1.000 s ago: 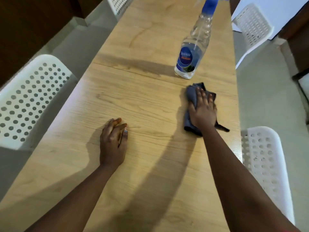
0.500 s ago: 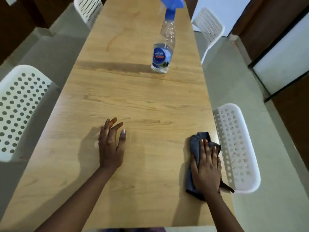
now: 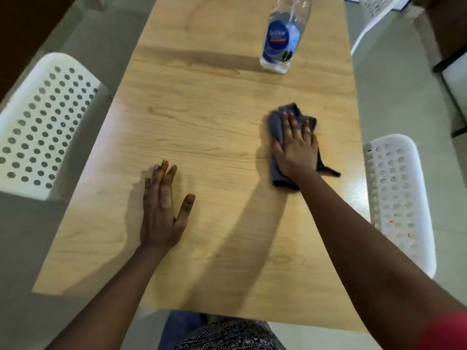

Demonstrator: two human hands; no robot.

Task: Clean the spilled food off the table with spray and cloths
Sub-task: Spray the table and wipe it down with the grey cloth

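A crumpled grey cloth (image 3: 276,127) lies on the right side of the light wooden table (image 3: 202,117). My right hand (image 3: 298,145) presses flat on the cloth with straight fingers. My left hand (image 3: 163,210) rests flat on the bare wood, fingers spread, left of centre. A clear spray bottle (image 3: 280,39) with a blue label stands upright at the far end, beyond the cloth; its top is cut off by the frame. No spilled food shows on the wood.
White perforated chairs stand on both sides: one at the left (image 3: 45,125), one at the right (image 3: 399,198), another at the far right (image 3: 374,11). The near table edge runs just above my lap. Grey floor surrounds the table.
My right hand has pushed the cloth away from the near right edge, back toward the bottle. My left hand stays flat on the table, its thumb now spread out.
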